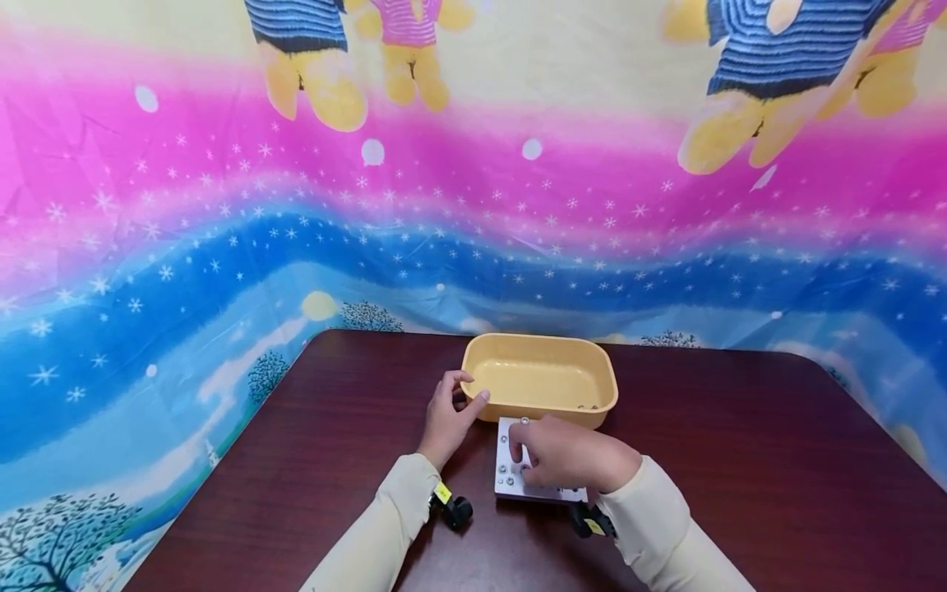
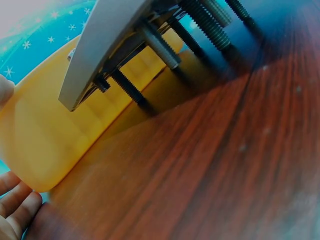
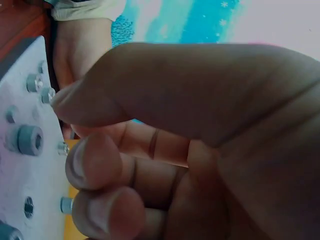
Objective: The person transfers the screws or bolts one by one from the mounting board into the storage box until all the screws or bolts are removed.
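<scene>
At far left, a cloth backdrop printed with snowflakes [image 1: 222, 222] falls behind the dark reddish bench [image 1: 392, 386]. The left hand [image 1: 446, 423] grips the left end of the yellow tub [image 1: 543, 413], thumb toward the near side and fingers around the corner. The tub stands on the bench at its far side, small bits lying in its near right corner. Just in front of it is the metal plate [image 1: 507, 454], socket-head bolts set in its top and threaded shanks projecting below. To the right, the right hand [image 1: 565, 452] reaches over the plate, fingers bent downward and thumb tip just beside a bolt head [image 3: 48, 95]; whether they pinch a bolt, I cannot tell.
</scene>
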